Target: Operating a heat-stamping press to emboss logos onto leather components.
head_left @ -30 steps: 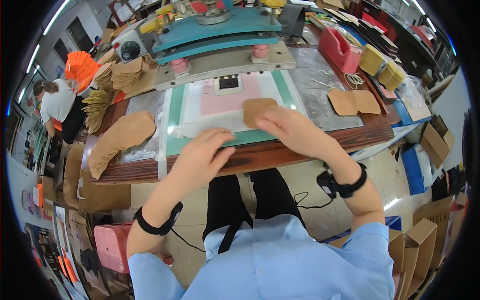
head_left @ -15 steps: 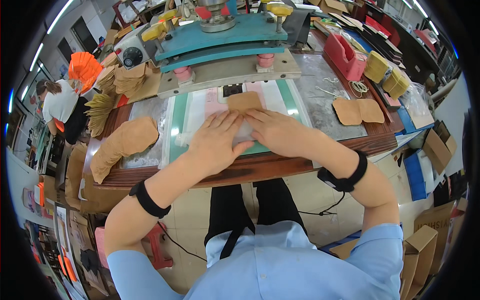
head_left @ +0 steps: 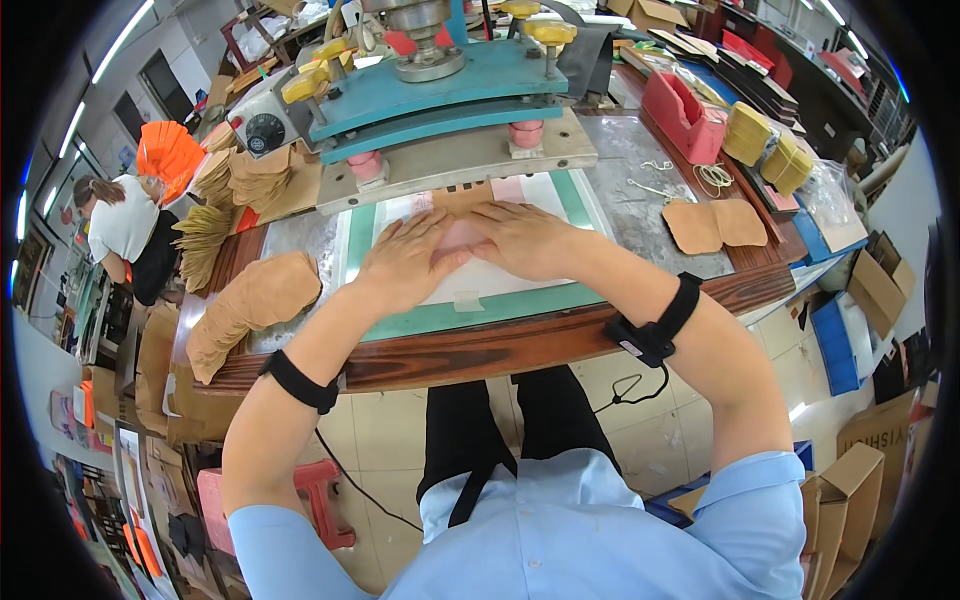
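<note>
A small tan leather-like piece (head_left: 462, 198) lies on a green-edged board (head_left: 440, 318) topped with white and pink sheeting, close to the near edge of the press's metal plate (head_left: 470, 170). My left hand (head_left: 405, 262) rests flat on the board, its fingertips at the piece's near left side. Beside it my right hand (head_left: 525, 238) also lies flat, with fingertips at the piece's near right edge. Both hands have their fingers stretched out and grasp nothing. Part of the piece is hidden under the fingertips.
The teal press (head_left: 440, 95) stands just beyond my hands. Left of the board a fanned stack of tan pieces (head_left: 255, 308) overhangs the table edge. Two tan pieces (head_left: 715, 225), a coil of cord (head_left: 712, 177) and a red holder (head_left: 685, 115) lie right. A person (head_left: 125, 220) works far left.
Both hands have moved forward and a little left. The tan piece has shifted the same way and now covers much of the dark square mark on the sheeting.
</note>
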`<state>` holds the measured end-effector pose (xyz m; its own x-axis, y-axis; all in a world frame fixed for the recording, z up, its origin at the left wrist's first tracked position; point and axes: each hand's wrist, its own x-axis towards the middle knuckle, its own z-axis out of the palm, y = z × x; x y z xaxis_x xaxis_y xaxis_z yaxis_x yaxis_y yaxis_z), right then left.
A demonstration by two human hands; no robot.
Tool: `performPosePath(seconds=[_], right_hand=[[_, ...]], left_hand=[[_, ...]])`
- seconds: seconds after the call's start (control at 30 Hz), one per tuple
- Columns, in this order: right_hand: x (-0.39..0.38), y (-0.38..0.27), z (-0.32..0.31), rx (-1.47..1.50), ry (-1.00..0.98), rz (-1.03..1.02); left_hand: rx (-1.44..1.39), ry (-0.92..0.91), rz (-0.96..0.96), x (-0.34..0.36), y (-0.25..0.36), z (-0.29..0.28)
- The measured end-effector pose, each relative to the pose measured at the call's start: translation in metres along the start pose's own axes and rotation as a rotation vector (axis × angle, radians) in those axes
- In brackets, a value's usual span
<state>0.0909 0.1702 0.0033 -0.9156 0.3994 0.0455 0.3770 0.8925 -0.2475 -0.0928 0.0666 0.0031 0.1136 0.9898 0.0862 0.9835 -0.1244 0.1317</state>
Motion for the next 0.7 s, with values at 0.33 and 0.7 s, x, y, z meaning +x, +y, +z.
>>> performPosePath(seconds=[0.33,0.7], right_hand=[[-0.0093,0.0061,0.0065,-0.078,0.121,0.026],[-0.0093,0.0081,0.0005,-0.128,0.173,0.004]], left_hand=[[-0.056,-0.003,0.045,0.0,-0.0018,-0.0029],[-0.071,0.083,0.101,0.0003,-0.0054,0.0013]])
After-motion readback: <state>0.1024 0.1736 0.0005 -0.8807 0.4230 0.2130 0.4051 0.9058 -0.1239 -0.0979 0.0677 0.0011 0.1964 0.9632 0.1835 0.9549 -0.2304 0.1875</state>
